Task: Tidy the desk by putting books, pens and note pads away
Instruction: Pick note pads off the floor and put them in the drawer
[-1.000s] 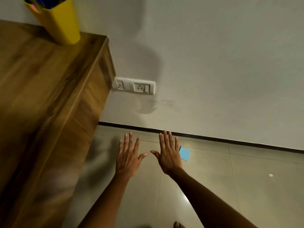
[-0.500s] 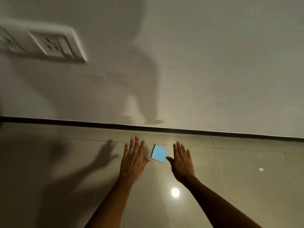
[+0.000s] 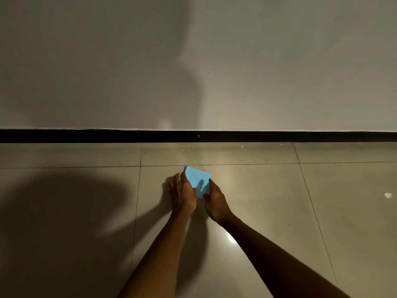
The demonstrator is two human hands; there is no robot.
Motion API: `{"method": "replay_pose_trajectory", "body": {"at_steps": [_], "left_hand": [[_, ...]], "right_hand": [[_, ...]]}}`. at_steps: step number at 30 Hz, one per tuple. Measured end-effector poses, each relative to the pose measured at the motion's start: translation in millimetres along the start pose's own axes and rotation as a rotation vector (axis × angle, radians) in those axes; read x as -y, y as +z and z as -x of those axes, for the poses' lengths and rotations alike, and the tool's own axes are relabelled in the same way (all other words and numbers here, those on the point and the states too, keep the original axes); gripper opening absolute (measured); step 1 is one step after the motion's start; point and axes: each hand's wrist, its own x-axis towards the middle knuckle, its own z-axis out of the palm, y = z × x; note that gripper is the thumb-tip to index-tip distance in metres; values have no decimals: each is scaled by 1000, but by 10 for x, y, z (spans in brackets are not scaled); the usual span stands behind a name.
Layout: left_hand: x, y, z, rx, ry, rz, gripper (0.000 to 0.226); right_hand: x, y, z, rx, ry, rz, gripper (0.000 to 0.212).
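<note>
Notepad (image 3: 198, 179) sits on the floor (image 3: 257, 211) between both hands, left hand (image 3: 182, 193) at 9 o'clock, right hand (image 3: 216, 200) at 3, fingers straight, gripping nothing yet

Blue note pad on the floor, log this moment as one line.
stage: pickup | blue note pad: on floor tile near skirting | left hand: at its left edge | right hand: at its right edge | lifted: no
</note>
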Motion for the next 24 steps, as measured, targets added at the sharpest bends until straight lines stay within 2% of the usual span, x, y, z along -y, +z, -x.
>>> {"method": "replay_pose_trajectory", "body": {"at_steps": [3,7,12,15,21,24], "left_hand": [[-53,146,-146,-33,-74,-9,69],[-91,211,-243,-48,-171,11,71],[-200,196,-267,-14,-287,419,43],[-278,128,-179,23,-277,590,40],[-584,-155,216,280,-222,909,35],[-801,-234,471,404,-173,946,32]], "right_hand": [[-122,26,-89,4,33,-105,43],[-137,-18,-107,5,51,-232,41],[-147,-156,-65,73,75,-319,49],[-182,-278,23,50,101,-408,49],[-500,-656,492,-141,192,-582,59],[-812,-885,860,-234,253,-632,57]]}}
